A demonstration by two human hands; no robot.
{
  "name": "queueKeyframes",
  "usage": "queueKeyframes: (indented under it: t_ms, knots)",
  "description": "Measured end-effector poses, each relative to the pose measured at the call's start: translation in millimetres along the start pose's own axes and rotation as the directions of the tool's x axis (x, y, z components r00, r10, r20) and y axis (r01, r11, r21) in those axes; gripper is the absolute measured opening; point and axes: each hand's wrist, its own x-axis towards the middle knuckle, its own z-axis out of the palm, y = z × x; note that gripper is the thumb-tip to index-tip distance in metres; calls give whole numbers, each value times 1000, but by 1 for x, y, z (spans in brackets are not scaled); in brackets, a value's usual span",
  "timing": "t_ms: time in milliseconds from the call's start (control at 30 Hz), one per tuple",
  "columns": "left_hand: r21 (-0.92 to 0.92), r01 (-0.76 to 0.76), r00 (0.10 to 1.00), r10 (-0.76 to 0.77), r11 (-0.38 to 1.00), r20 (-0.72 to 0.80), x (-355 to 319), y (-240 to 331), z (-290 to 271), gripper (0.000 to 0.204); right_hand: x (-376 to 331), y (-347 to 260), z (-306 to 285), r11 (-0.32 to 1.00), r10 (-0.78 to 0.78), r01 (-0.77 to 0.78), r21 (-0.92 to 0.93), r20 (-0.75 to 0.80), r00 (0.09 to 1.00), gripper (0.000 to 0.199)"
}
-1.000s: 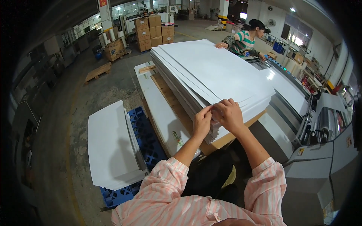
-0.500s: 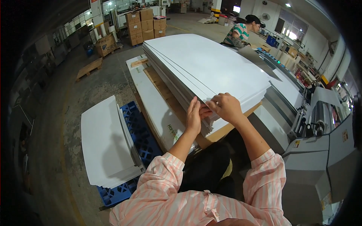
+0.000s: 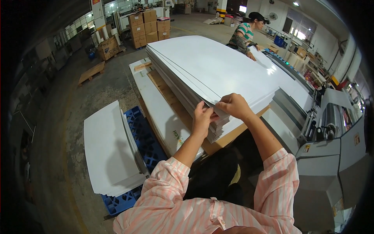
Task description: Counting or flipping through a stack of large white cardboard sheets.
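Note:
A tall stack of large white sheets (image 3: 218, 64) lies in front of me, its near left corner under both my hands. My right hand (image 3: 236, 106) pinches the edge of the top sheets at that corner, thumb and fingers closed on it. Just left of it, my left hand (image 3: 202, 119) is curled against the side of the stack, its fingers at the sheet edges below the lifted corner. How many sheets each hand holds is hidden by the fingers.
A lower pile of white sheets (image 3: 111, 150) rests on a blue plastic pallet (image 3: 142, 132) at left. A grey machine with rollers (image 3: 331, 128) stands at right. Across the stack, a co-worker (image 3: 245, 37) leans over a white sheet on the machine's table. Cardboard boxes (image 3: 150, 27) are stacked behind.
My right hand has shifted slightly up and left; my left fingers have curled in more at the corner. The co-worker's arm now reaches onto a white sheet where a grey one showed before.

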Motion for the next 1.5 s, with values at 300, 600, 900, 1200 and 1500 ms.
queueKeyframes:
  t_ms: [300,600,900,1200,1500]
  knots:
    - [174,-124,984,144,977,-104,-7,4,10,31,-3,1,-4,862,-403,271,-429,-254,879,20]
    - [307,-112,994,102,945,51,-6,-4,5,28,7,36,-3,942,-312,331,48,-236,920,27]
    - [346,-143,990,138,927,38,-11,1,8,14,5,13,-16,962,-96,209,177,-494,864,23]
    - [183,-100,995,95,978,35,-10,2,7,30,-26,27,14,854,-516,510,-104,-291,805,29]
    - [466,-215,977,193,858,95,-5,-8,-3,30,15,16,-13,510,244,78,857,-231,942,41]
